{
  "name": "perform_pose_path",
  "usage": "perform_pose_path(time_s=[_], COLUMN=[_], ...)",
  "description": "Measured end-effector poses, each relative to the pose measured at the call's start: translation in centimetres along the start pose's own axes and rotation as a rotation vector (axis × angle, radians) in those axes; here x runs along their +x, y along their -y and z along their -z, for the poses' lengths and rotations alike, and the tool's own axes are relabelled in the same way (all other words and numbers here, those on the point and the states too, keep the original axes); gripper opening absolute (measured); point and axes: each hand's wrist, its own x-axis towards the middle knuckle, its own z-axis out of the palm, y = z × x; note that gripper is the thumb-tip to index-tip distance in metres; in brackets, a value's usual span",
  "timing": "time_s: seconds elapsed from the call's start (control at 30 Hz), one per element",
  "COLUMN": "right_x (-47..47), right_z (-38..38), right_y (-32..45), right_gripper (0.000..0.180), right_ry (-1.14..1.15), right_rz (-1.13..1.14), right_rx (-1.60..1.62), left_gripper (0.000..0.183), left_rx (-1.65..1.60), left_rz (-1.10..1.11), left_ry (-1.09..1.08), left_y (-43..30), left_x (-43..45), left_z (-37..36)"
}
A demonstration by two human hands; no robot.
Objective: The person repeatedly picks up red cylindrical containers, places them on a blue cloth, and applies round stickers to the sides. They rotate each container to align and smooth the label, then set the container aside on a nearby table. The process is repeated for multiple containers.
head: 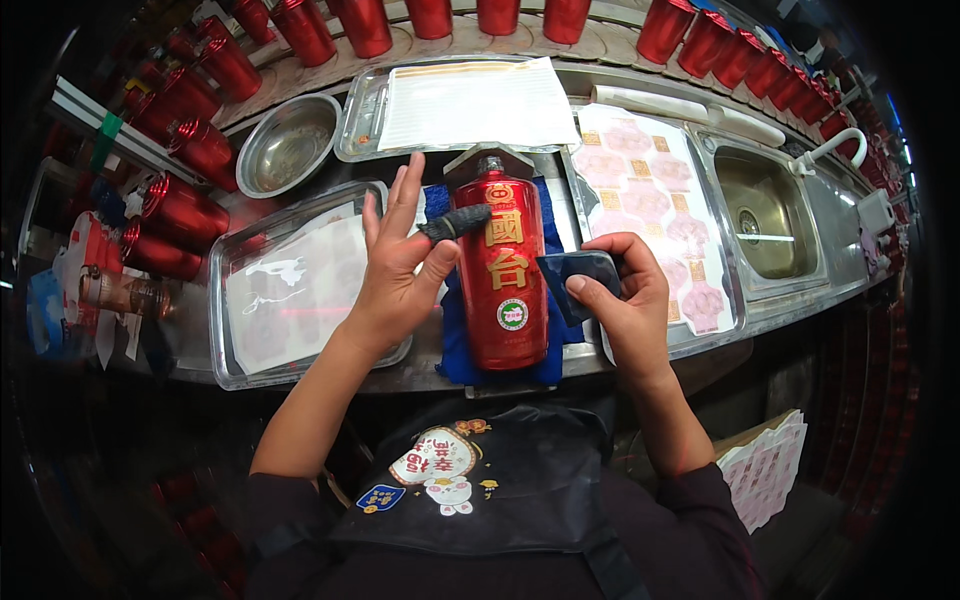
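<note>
A glossy red bottle [501,337] with gold characters and a round green-and-white sticker lies on a blue cloth [459,352], its neck pointing away from me. My left hand [401,277] is at its left side with fingers apart; a dark finger cover [457,223] on one finger reaches over the bottle's upper left. In my right hand [630,300] is a dark flat scraper [574,274], pinched between thumb and fingers, its edge close by the bottle's right side. Whether the scraper touches the bottle cannot be told.
Left stand a metal bowl [251,161] and a clear tray [225,352] with a backing sheet. Behind the bottle, another tray [352,142] bears white sheets [476,105]. Pink-and-gold decal sheets [637,180] lie right, beside a sink [765,259]. Red bottles [364,26] line a curved conveyor [465,45].
</note>
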Motion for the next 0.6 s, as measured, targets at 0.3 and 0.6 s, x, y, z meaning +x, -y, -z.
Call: perform_pose_path(time_s=[0.3,0.6], right_x=[0.5,9.5], right_z=[-1.1,-4.6], right_y=[1.0,3.3], right_gripper=[0.028,0.024], right_ry=[0.18,0.209], right_rz=[0.276,0.92], right_rx=[-0.338,-0.81], left_gripper=[0.048,0.038], left_rx=[0.191,-0.446], left_rz=[-0.133,0.381], left_ry=[0.002,-0.28], left_y=[0.6,0.0], left_x=[3.2,-1.2], left_z=[-1.3,-1.4])
